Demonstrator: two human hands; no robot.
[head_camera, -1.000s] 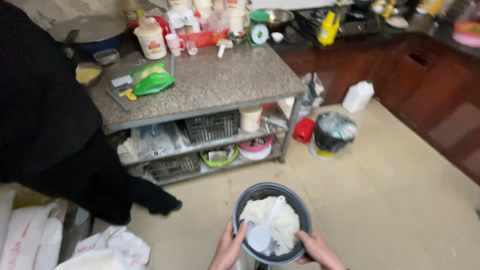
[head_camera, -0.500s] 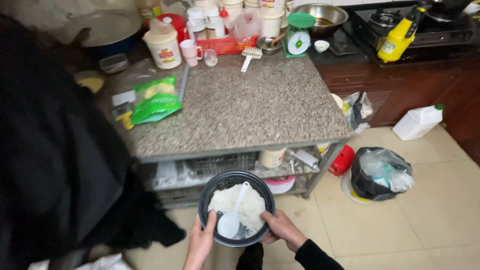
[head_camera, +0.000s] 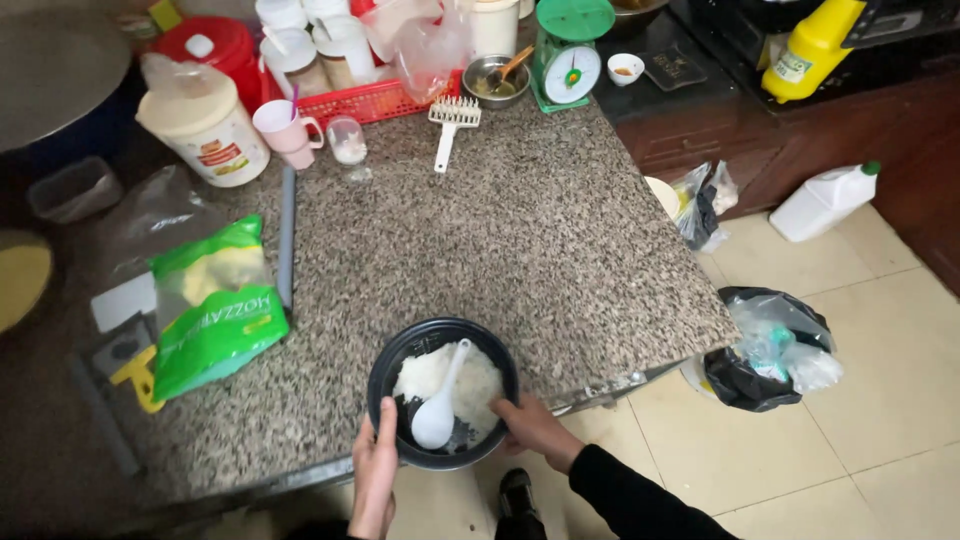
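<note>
A black round pot (head_camera: 388, 372) with white rice and a white plastic spoon (head_camera: 438, 412) in it sits over the near edge of a speckled granite table (head_camera: 520, 240). My left hand (head_camera: 373, 478) grips the pot's left rim, thumb on the edge. My right hand (head_camera: 532, 427) holds the right rim, fingers curled over it. A dark sleeve covers my right forearm.
A green bag (head_camera: 214, 308) lies left of the pot. At the table's far side stand a red basket (head_camera: 375, 98), a pink cup (head_camera: 283, 128), a white tub (head_camera: 205, 122), a white scraper (head_camera: 451, 125) and a green scale (head_camera: 568, 50). A black bin bag (head_camera: 765, 350) and white jug (head_camera: 824, 199) sit on the floor.
I have moved up to the table with the pot. It was held above the floor and now rests at the table's near edge. The dark-clothed person at the left is out of view.
</note>
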